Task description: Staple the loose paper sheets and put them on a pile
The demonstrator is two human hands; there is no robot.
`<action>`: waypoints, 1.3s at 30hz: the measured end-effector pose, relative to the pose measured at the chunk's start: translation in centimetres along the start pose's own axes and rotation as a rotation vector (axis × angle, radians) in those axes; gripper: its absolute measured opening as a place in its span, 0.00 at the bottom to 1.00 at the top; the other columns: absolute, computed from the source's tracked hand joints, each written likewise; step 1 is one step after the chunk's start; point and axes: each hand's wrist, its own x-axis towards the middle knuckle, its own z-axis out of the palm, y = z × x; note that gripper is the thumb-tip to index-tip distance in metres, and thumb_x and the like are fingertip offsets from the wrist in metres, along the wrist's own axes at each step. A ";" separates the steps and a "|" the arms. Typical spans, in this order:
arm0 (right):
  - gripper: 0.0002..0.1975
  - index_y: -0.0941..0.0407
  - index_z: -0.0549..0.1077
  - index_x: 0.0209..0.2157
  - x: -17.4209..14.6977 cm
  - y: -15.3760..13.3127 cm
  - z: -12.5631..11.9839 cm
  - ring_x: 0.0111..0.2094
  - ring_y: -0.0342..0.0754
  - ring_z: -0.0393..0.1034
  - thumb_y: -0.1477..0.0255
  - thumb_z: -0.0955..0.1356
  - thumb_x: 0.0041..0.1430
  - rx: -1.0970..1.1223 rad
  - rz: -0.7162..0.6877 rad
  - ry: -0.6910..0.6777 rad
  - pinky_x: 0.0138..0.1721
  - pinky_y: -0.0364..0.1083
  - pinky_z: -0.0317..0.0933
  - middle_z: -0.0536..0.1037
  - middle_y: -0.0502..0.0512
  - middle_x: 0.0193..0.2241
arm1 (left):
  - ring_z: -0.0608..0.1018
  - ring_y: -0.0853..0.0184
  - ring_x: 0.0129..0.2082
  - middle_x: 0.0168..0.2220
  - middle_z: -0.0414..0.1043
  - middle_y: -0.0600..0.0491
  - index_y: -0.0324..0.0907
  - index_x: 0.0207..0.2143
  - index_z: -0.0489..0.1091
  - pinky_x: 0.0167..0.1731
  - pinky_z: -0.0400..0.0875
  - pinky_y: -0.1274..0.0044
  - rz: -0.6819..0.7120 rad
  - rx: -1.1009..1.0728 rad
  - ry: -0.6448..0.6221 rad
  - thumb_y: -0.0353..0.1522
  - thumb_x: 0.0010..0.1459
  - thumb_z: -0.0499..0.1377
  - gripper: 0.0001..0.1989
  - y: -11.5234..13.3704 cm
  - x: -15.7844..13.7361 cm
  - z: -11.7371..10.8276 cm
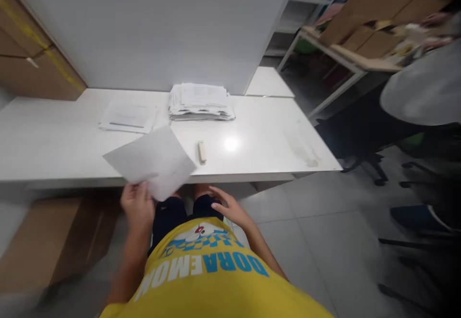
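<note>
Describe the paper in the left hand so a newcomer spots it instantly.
Find the long white table against the grey partition. At its front edge, left of the small cream object, the left hand grips a pale paper by its near side. Unlike the flat papers behind it and the thick paper stack by the partition, it is held in a hand.

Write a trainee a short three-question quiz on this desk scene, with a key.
1. Which hand holds the loose sheet?
2. True or false: the small cream object lies on top of the thick paper stack.
3. Where is the thin paper pile, seen from the thick stack? A) to its left B) to its right C) on top of it

Key: 1. The left hand. 2. False; it lies on the white desk. 3. A.
</note>
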 end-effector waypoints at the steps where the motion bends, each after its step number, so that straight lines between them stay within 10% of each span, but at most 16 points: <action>1: 0.33 0.48 0.67 0.62 0.2 -0.6 1.0 0.57 0.57 0.69 0.53 0.71 0.57 0.100 -0.021 -0.054 0.56 0.56 0.64 0.73 0.60 0.57 | 0.80 0.64 0.44 0.39 0.79 0.53 0.43 0.36 0.73 0.49 0.75 0.72 -0.050 -0.041 0.026 0.41 0.51 0.69 0.15 -0.2 -1.3 -0.2; 8: 0.26 0.54 0.74 0.47 0.8 -2.7 3.1 0.33 0.47 0.75 0.53 0.74 0.52 0.416 0.126 -0.175 0.31 0.44 0.67 0.78 0.54 0.35 | 0.78 0.63 0.54 0.51 0.78 0.48 0.42 0.46 0.72 0.56 0.72 0.72 -0.610 -0.244 0.107 0.27 0.57 0.61 0.13 -4.0 -7.3 1.2; 21: 0.11 0.55 0.72 0.27 0.4 -0.2 -0.3 0.15 0.40 0.58 0.61 0.71 0.45 0.565 0.238 0.559 0.19 0.41 0.52 0.65 0.44 0.14 | 0.81 0.63 0.38 0.35 0.78 0.51 0.40 0.33 0.71 0.46 0.78 0.66 -0.900 -0.227 -0.160 0.32 0.48 0.71 0.13 -4.9 -8.8 0.4; 25: 0.12 0.56 0.72 0.28 -0.5 0.9 -4.0 0.16 0.40 0.57 0.62 0.71 0.43 0.481 0.225 0.733 0.19 0.41 0.52 0.65 0.44 0.15 | 0.80 0.67 0.37 0.37 0.76 0.53 0.43 0.36 0.70 0.43 0.76 0.71 -0.679 -0.074 -0.103 0.40 0.51 0.70 0.15 -5.9 -8.7 -1.1; 29: 0.16 0.56 0.74 0.30 -1.1 2.3 -7.5 0.16 0.40 0.57 0.61 0.72 0.38 0.390 0.255 0.836 0.19 0.42 0.51 0.65 0.44 0.14 | 0.79 0.66 0.41 0.42 0.75 0.49 0.44 0.44 0.71 0.46 0.75 0.72 -0.080 0.290 -0.118 0.45 0.62 0.61 0.16 -6.1 -7.6 -1.1; 34: 0.23 0.57 0.74 0.37 -1.0 3.1 -10.0 0.17 0.41 0.59 0.61 0.73 0.38 0.312 0.281 0.803 0.20 0.42 0.53 0.67 0.44 0.16 | 0.71 0.56 0.61 0.58 0.70 0.41 0.41 0.57 0.67 0.61 0.66 0.61 0.520 0.768 -0.776 0.43 0.70 0.47 0.22 -6.6 -3.5 4.0; 39: 0.26 0.58 0.73 0.42 -0.8 2.4 -11.4 0.17 0.41 0.60 0.60 0.72 0.39 0.206 0.333 0.749 0.21 0.43 0.54 0.67 0.43 0.17 | 0.48 0.52 0.73 0.71 0.47 0.36 0.32 0.69 0.49 0.69 0.48 0.59 0.668 1.148 -1.038 0.44 0.70 0.45 0.33 -8.1 -1.6 7.6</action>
